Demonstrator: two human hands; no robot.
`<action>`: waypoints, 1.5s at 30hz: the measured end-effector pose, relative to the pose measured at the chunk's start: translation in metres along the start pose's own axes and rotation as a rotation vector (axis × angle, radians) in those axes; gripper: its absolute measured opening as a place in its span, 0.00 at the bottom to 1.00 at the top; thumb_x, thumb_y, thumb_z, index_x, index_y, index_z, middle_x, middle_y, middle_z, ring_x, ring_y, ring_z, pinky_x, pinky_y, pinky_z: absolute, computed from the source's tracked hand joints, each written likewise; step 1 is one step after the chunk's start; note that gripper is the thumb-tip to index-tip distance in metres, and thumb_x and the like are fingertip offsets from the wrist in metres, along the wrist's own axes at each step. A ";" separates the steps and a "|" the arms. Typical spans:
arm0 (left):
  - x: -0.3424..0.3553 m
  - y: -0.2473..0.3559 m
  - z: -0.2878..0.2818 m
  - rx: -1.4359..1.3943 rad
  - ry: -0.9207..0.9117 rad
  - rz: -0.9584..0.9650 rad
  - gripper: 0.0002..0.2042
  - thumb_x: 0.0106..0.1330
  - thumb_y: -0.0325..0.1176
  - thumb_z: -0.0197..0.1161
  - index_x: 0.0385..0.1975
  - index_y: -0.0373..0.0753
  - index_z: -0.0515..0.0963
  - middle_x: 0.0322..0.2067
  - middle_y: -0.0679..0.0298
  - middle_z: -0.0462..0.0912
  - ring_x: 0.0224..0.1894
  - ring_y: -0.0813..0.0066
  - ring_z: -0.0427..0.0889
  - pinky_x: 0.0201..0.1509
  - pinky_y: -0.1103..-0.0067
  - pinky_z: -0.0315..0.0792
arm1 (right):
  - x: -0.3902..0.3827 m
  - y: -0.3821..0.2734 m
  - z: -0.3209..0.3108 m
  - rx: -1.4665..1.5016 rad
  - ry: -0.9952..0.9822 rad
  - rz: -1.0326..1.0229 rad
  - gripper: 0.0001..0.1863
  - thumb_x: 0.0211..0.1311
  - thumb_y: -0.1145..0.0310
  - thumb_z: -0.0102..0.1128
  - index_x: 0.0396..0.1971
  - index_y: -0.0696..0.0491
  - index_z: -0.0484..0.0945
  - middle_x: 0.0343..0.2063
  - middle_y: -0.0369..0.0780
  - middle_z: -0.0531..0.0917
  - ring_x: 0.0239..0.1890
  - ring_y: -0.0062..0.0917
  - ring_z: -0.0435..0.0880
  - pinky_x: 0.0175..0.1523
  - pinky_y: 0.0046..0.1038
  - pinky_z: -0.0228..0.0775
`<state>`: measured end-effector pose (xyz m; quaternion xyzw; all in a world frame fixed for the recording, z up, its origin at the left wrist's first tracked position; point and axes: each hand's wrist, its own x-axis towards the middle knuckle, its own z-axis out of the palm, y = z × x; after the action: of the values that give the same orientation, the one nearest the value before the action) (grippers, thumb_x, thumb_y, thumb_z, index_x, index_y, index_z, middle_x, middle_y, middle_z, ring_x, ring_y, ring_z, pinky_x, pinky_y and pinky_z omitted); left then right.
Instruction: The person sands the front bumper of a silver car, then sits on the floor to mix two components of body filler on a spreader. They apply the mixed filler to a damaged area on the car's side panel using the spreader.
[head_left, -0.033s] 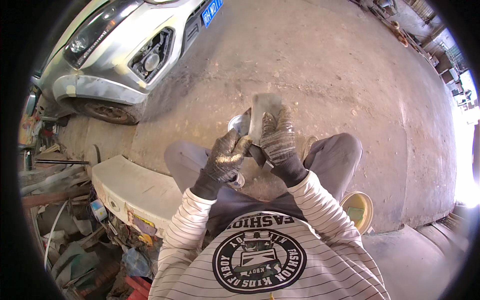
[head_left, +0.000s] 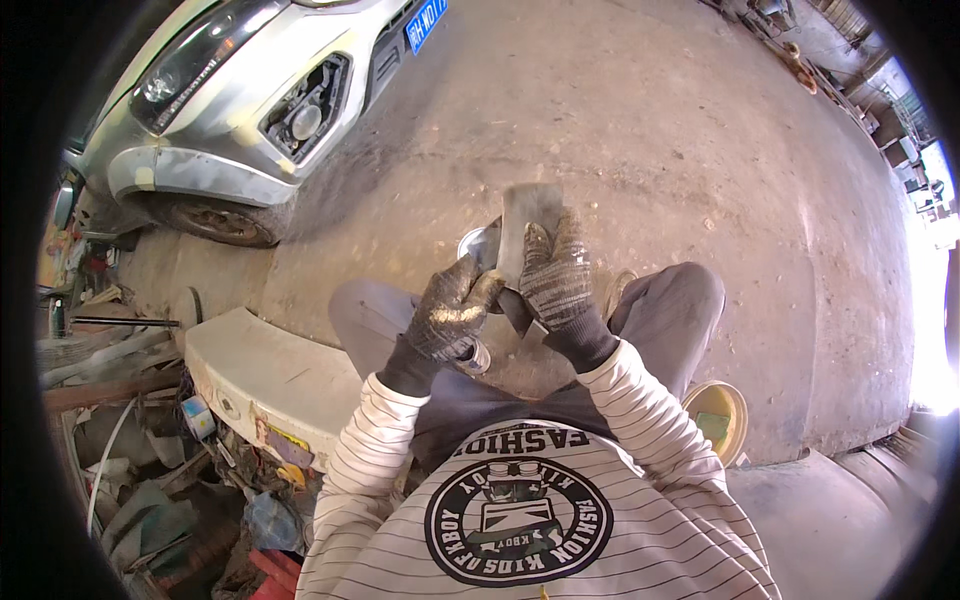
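The gloved right hand [head_left: 556, 280] held a grey flat sheet [head_left: 528, 215] above the floor [head_left: 690, 170], well apart from its right edge, while the left hand [head_left: 450, 310] curled nearby, holding what I could not tell.

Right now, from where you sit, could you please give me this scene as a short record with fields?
Right grip: gloved, closed on a flat grey piece
Left grip: gloved, fingers curled near the piece's lower end; what it holds is unclear
Beyond left grip: round white rim, partly hidden
Upper left: vehicle with pale yellow patches
Left: pale curved panel beside a scrap pile
Right: pale bucket with something green inside
Ground: dusty brownish floor
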<state>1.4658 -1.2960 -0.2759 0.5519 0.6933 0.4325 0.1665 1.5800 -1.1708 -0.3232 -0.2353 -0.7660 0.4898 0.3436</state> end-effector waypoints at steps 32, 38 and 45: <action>-0.082 -0.068 0.060 -0.151 0.186 -0.280 0.23 0.67 0.24 0.53 0.63 0.34 0.63 0.61 0.55 0.67 0.59 0.68 0.71 0.60 0.77 0.67 | -0.018 0.034 -0.005 -0.667 -0.324 0.045 0.36 0.52 0.68 0.63 0.62 0.59 0.63 0.64 0.60 0.56 0.65 0.51 0.60 0.66 0.38 0.58; -0.074 -0.054 0.053 0.123 0.258 -0.121 0.20 0.66 0.25 0.52 0.59 0.33 0.68 0.56 0.56 0.72 0.52 0.64 0.74 0.54 0.76 0.70 | -0.012 0.005 0.014 0.095 0.041 0.230 0.31 0.63 0.70 0.53 0.62 0.66 0.56 0.57 0.57 0.67 0.61 0.51 0.66 0.64 0.40 0.58; -0.055 -0.032 0.031 -0.021 0.167 -0.139 0.19 0.66 0.21 0.54 0.58 0.33 0.69 0.50 0.49 0.75 0.50 0.57 0.76 0.55 0.69 0.70 | -0.008 0.000 0.008 0.131 -0.028 0.027 0.28 0.60 0.70 0.57 0.58 0.63 0.60 0.51 0.54 0.69 0.53 0.45 0.71 0.57 0.39 0.65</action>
<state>1.4865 -1.3337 -0.3321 0.4627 0.7369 0.4715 0.1437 1.5793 -1.1811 -0.3276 -0.2159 -0.7337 0.5467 0.3408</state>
